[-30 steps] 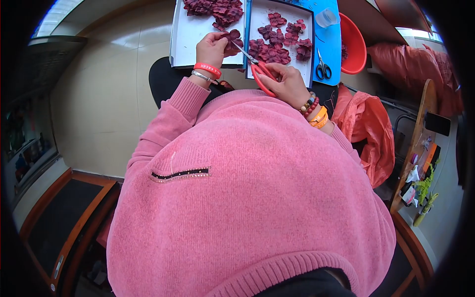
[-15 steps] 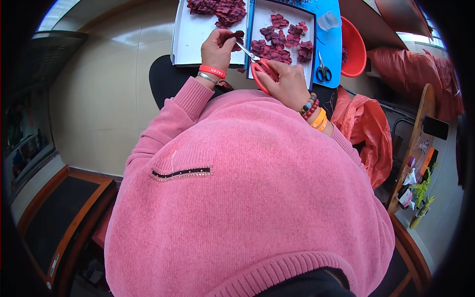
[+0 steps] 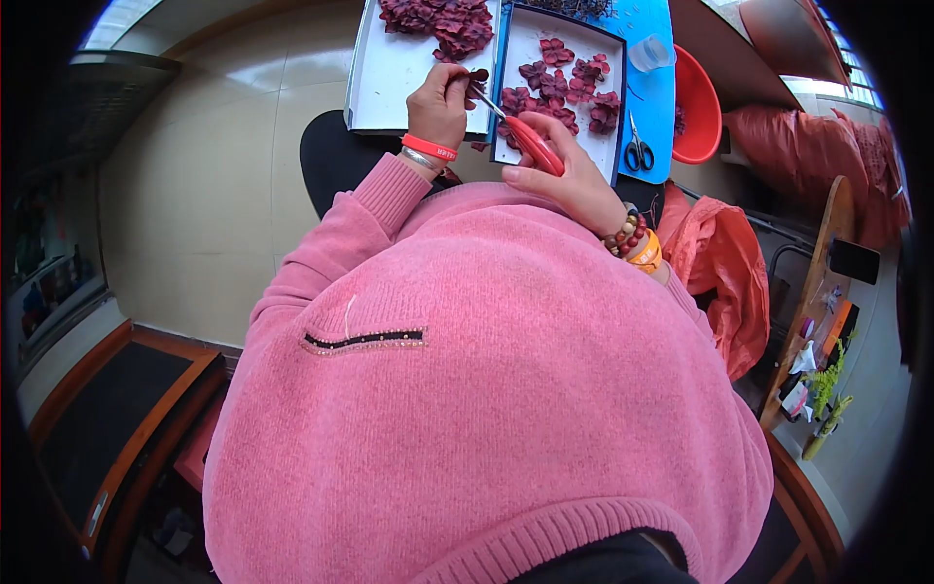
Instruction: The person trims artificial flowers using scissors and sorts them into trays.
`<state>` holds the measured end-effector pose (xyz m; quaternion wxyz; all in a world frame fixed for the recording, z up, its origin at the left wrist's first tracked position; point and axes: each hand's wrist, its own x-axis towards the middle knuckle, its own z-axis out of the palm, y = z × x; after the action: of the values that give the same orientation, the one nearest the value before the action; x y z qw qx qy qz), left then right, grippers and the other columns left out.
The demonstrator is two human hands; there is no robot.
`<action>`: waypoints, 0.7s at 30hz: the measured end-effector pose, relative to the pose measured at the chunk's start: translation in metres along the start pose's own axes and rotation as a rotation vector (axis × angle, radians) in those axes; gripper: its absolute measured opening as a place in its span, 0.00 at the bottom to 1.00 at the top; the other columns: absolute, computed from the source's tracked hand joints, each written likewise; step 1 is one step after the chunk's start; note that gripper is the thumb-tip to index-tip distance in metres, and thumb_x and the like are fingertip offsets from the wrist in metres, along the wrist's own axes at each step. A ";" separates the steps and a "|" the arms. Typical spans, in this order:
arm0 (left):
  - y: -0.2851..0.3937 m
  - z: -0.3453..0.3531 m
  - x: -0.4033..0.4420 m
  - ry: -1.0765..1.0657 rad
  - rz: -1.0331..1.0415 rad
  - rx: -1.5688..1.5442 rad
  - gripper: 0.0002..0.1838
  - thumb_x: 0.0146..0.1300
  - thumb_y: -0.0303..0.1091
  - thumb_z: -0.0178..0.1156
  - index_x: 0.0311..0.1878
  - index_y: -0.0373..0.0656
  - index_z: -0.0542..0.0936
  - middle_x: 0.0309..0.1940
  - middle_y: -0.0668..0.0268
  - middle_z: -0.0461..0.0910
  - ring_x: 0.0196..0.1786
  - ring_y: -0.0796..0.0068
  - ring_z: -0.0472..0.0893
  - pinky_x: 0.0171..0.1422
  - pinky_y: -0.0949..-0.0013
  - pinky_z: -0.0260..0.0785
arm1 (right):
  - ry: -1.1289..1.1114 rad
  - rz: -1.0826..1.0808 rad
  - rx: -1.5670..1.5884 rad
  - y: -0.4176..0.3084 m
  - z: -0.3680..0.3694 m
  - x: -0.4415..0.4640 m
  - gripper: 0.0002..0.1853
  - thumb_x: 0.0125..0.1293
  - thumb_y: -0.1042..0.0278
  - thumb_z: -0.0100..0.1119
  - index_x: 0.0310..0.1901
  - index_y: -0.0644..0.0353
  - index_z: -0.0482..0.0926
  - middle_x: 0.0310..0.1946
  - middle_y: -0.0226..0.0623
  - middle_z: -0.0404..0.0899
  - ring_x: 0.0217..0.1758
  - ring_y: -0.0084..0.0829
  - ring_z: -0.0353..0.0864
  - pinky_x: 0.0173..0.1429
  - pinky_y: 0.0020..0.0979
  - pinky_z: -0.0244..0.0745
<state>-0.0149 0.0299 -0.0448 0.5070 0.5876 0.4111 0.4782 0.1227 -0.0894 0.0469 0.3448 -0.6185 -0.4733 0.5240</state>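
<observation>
My left hand (image 3: 438,105) pinches a small dark red artificial flower (image 3: 477,77) above the right edge of the left white tray (image 3: 384,95). In my right hand (image 3: 574,175) are red-handled scissors (image 3: 533,144), whose metal blades point up and left and reach the underside of the flower. The blade tips are partly hidden by the petals and fingers. A heap of dark red flowers (image 3: 457,29) lies at the back of the left tray. More loose flowers (image 3: 553,88) are spread in the dark-edged white box lid (image 3: 611,58) beside it.
Black-handled scissors (image 3: 637,154) lie on the blue table (image 3: 654,102), with a clear plastic cup (image 3: 650,53) behind them. To the right stands a red basin (image 3: 702,107), and a coral plastic bag (image 3: 720,253) hangs below it. Dark stems (image 3: 574,8) lie at the back.
My right hand has turned, so the scissors now show edge-on with their handles closer together. The blades have come nearer the flower. The whole view has shifted slightly.
</observation>
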 end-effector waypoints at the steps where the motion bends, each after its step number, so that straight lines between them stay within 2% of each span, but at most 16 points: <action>1: 0.001 0.000 0.000 -0.021 0.031 0.059 0.05 0.64 0.23 0.51 0.40 0.37 0.76 0.26 0.66 0.80 0.26 0.82 0.78 0.29 0.79 0.72 | 0.077 -0.067 -0.098 0.002 0.002 0.001 0.34 0.53 0.53 0.65 0.57 0.62 0.65 0.36 0.41 0.76 0.36 0.34 0.77 0.48 0.32 0.71; 3: 0.001 -0.002 0.000 -0.062 0.094 0.178 0.05 0.64 0.23 0.50 0.39 0.37 0.76 0.24 0.66 0.79 0.24 0.83 0.77 0.27 0.79 0.71 | 0.231 -0.202 -0.296 0.007 0.006 0.006 0.25 0.55 0.57 0.63 0.52 0.58 0.71 0.33 0.41 0.77 0.34 0.37 0.78 0.47 0.34 0.72; 4: 0.002 -0.002 0.001 -0.058 0.131 0.196 0.05 0.64 0.24 0.51 0.39 0.37 0.76 0.24 0.66 0.79 0.23 0.83 0.76 0.26 0.79 0.70 | 0.327 -0.340 -0.627 0.008 0.000 0.008 0.15 0.57 0.61 0.59 0.46 0.54 0.76 0.31 0.40 0.77 0.31 0.39 0.78 0.41 0.34 0.70; 6: 0.000 -0.003 0.001 -0.046 0.203 0.237 0.05 0.64 0.24 0.51 0.38 0.38 0.76 0.22 0.66 0.78 0.21 0.84 0.75 0.25 0.79 0.68 | 0.354 -0.457 -0.921 -0.002 -0.003 0.008 0.15 0.57 0.62 0.58 0.46 0.53 0.76 0.29 0.39 0.77 0.30 0.38 0.77 0.38 0.34 0.68; 8: 0.000 -0.001 0.001 -0.039 0.219 0.248 0.02 0.61 0.23 0.52 0.36 0.38 0.74 0.23 0.59 0.78 0.25 0.69 0.78 0.28 0.71 0.70 | 0.382 -0.545 -1.131 -0.006 -0.001 0.008 0.14 0.59 0.60 0.55 0.46 0.51 0.76 0.27 0.37 0.76 0.27 0.35 0.76 0.35 0.36 0.65; 9: 0.000 -0.003 0.003 -0.019 0.230 0.265 0.01 0.60 0.23 0.53 0.34 0.38 0.73 0.24 0.56 0.78 0.27 0.62 0.80 0.30 0.67 0.71 | 0.389 -0.542 -1.072 -0.008 0.000 0.008 0.13 0.59 0.63 0.55 0.45 0.52 0.77 0.27 0.37 0.76 0.28 0.37 0.76 0.35 0.36 0.66; 10: -0.003 0.000 0.003 0.006 0.238 0.219 0.02 0.58 0.22 0.53 0.33 0.38 0.73 0.23 0.55 0.76 0.27 0.59 0.79 0.30 0.65 0.71 | 0.378 -0.559 -0.999 -0.009 0.001 0.010 0.12 0.59 0.65 0.55 0.45 0.52 0.77 0.28 0.38 0.77 0.28 0.38 0.77 0.36 0.37 0.68; 11: -0.010 0.000 0.005 0.050 0.277 0.244 0.02 0.57 0.21 0.52 0.32 0.39 0.73 0.22 0.55 0.75 0.27 0.56 0.78 0.31 0.61 0.70 | 0.357 -0.525 -0.702 0.002 -0.001 0.018 0.12 0.59 0.68 0.55 0.46 0.53 0.78 0.32 0.41 0.79 0.30 0.35 0.79 0.35 0.34 0.71; 12: -0.006 -0.001 0.006 0.080 0.308 0.187 0.03 0.55 0.20 0.50 0.32 0.39 0.72 0.23 0.54 0.75 0.28 0.53 0.77 0.31 0.59 0.69 | 0.285 -0.348 -0.363 0.014 0.001 0.027 0.13 0.61 0.70 0.55 0.48 0.57 0.77 0.35 0.39 0.81 0.32 0.27 0.80 0.34 0.27 0.72; 13: -0.017 -0.004 0.008 0.103 0.349 0.218 0.05 0.58 0.20 0.50 0.36 0.37 0.75 0.22 0.61 0.76 0.25 0.72 0.76 0.31 0.72 0.69 | 0.168 -0.047 -0.016 0.004 0.000 0.030 0.14 0.63 0.67 0.56 0.50 0.60 0.76 0.36 0.35 0.80 0.33 0.19 0.77 0.31 0.20 0.70; 15: -0.007 -0.012 0.008 0.182 0.394 0.234 0.07 0.52 0.19 0.50 0.34 0.38 0.75 0.24 0.57 0.76 0.26 0.62 0.78 0.32 0.66 0.70 | -0.035 0.293 0.621 -0.003 -0.010 0.037 0.15 0.66 0.63 0.51 0.50 0.65 0.73 0.31 0.30 0.77 0.23 0.14 0.67 0.27 0.17 0.65; 17: 0.003 -0.021 0.002 0.231 0.372 0.304 0.07 0.50 0.21 0.53 0.34 0.39 0.74 0.26 0.55 0.76 0.30 0.53 0.77 0.35 0.61 0.70 | -0.211 0.468 0.996 -0.014 -0.006 0.043 0.15 0.68 0.61 0.47 0.50 0.63 0.70 0.23 0.26 0.70 0.16 0.15 0.57 0.22 0.16 0.60; 18: 0.003 -0.021 -0.001 0.269 0.354 0.310 0.07 0.49 0.21 0.54 0.34 0.40 0.74 0.26 0.55 0.76 0.31 0.53 0.77 0.35 0.61 0.70 | -0.350 0.535 1.133 0.000 -0.008 0.046 0.15 0.68 0.61 0.47 0.50 0.62 0.70 0.22 0.27 0.67 0.14 0.16 0.55 0.20 0.15 0.57; 21: 0.007 -0.032 0.000 0.320 0.370 0.355 0.09 0.47 0.21 0.56 0.34 0.40 0.73 0.25 0.55 0.76 0.31 0.52 0.77 0.35 0.60 0.70 | -0.470 0.596 1.320 0.012 0.007 0.050 0.14 0.68 0.60 0.47 0.49 0.59 0.70 0.19 0.26 0.60 0.11 0.17 0.50 0.16 0.14 0.51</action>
<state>-0.0459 0.0353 -0.0369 0.2296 0.6490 0.4490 0.5697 0.1185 -0.0467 0.0183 0.3774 -0.2577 0.0643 0.8872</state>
